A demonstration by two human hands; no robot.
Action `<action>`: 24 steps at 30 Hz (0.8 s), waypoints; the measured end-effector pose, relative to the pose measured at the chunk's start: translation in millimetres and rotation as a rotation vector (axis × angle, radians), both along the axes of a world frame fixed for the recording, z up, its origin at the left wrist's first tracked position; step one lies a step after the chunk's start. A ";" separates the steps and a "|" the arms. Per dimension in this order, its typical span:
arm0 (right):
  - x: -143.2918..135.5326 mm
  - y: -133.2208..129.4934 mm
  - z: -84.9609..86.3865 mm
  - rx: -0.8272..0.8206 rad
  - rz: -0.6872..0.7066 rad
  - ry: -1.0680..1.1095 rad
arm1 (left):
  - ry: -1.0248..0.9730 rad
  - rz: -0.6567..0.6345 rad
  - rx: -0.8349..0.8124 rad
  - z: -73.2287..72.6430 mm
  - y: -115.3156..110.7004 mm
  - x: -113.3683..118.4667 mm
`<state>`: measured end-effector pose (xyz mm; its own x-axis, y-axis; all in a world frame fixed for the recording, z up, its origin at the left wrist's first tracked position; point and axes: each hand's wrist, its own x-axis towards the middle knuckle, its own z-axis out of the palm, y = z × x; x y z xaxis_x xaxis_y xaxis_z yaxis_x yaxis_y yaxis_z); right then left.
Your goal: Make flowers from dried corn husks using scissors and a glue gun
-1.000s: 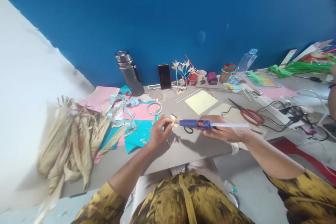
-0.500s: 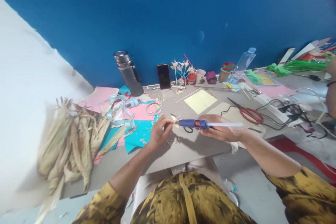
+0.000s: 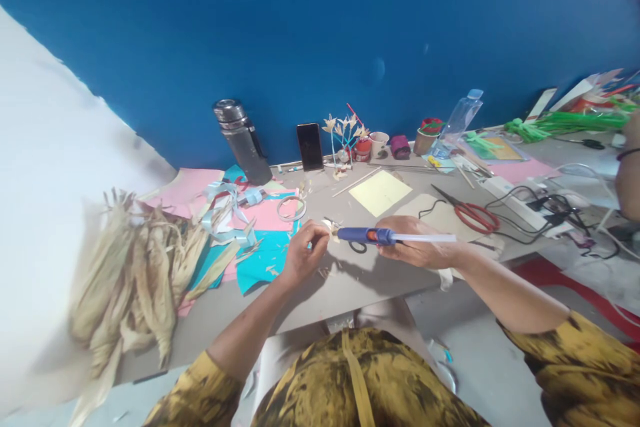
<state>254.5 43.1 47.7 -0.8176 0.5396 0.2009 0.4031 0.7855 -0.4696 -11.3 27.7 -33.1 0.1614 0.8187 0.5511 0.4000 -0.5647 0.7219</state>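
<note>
1. Right grip (image 3: 417, 245) curls round the gun (image 3: 359, 235), probably light, stiff plastic; best held well behind the likely hot nozzle (image 3: 335, 232).
2. Left grip (image 3: 306, 250) pinches a pale scrap (image 3: 327, 223) at the nozzle, over the worktop (image 3: 360, 290); likely papery, fragile: hold its edge.

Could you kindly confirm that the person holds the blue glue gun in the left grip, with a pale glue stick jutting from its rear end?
Not quite: the head view shows the blue glue gun in the right grip, not the left grip. The pale glue stick does jut from its rear end.
</note>
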 end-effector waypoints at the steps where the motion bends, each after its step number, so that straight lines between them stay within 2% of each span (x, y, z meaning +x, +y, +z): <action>1: 0.2 0.1 -0.3 0.011 0.005 0.001 | 0.000 0.000 0.004 0.2 0.0 0.1; 11: 2.1 2.4 -8.2 0.031 0.021 0.009 | 0.036 0.026 0.040 -5.1 1.9 -1.6; 20: -2.4 -2.4 8.3 -0.040 -0.038 -0.121 | 0.154 0.015 0.115 -18.5 3.7 -7.4; 24: 1.4 -2.8 10.2 -0.040 -0.050 -0.116 | 0.186 0.036 0.109 -22.6 4.8 -9.4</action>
<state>255.9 40.3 57.9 -0.8058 0.5862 0.0837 0.4951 0.7445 -0.4478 -20.7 32.4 -55.7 0.2401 0.7631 0.6001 0.5421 -0.6182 0.5692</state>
